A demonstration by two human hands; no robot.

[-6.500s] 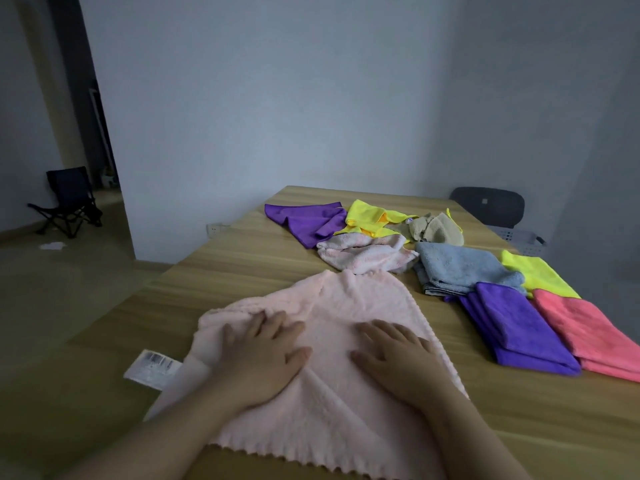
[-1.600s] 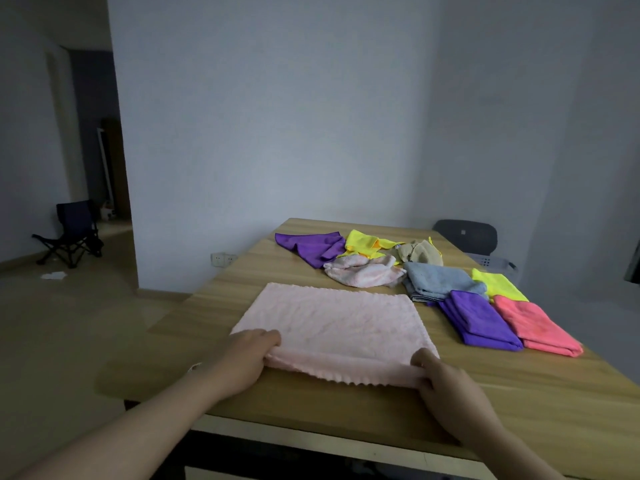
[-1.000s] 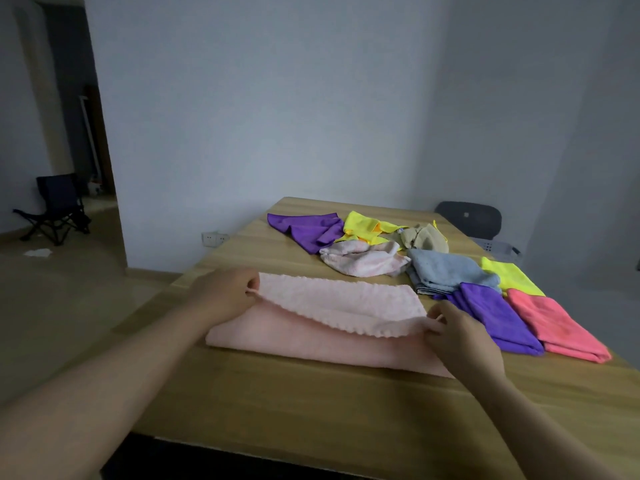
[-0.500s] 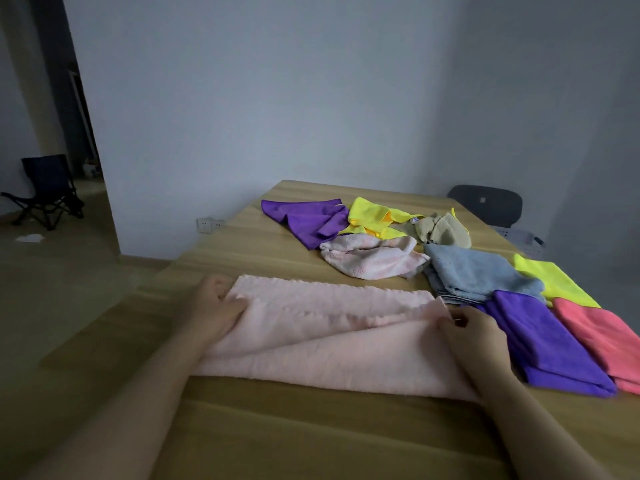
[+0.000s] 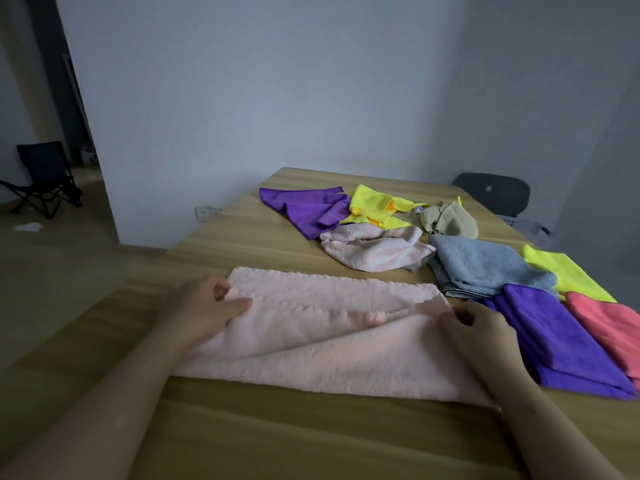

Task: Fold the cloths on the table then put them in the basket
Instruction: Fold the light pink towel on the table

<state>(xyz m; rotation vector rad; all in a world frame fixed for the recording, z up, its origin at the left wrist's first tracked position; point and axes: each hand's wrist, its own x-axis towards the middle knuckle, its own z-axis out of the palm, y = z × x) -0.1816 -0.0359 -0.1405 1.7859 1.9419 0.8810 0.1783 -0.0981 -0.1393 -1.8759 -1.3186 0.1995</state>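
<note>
Nearest me is the bare wood-grain worktop (image 5: pixel 277 441), with both my forearms reaching over it. On it lies the large pale pink fleecy cloth (image 5: pixel 329 355), doubled over so that its scalloped upper edge sits close to the far edge. My left hand (image 5: pixel 204 306) holds the cloth's left end, thumb flat on top and fingers curled at the corner; my right hand (image 5: pixel 481 327) pinches the upper layer at the right end, where it lifts into a loose ridge. Just beside my right hand sits a folded purple microfibre cloth (image 5: pixel 561 337), and touching its right side a folded coral-pink cloth (image 5: pixel 609 323). Behind these two lie a roughly folded grey-blue fleece cloth (image 5: pixel 485 265) and a flat neon-yellow cloth (image 5: pixel 568 271). Toward the middle of the worktop is a crumpled pale pink towel (image 5: pixel 374 251) — apart from the cloth in my hands. Further back, in a row, come a rumpled purple cloth (image 5: pixel 308 209), a bunched yellow cloth (image 5: pixel 377 206) overlapping it, and a small beige cloth (image 5: pixel 446 220). Past the worktop's far right edge a pale perforated plastic basket (image 5: pixel 530 230) shows in part — next to a dark chair back (image 5: pixel 491 192). Far off on the left a black folding chair (image 5: pixel 45 174) stands on the floor.
</note>
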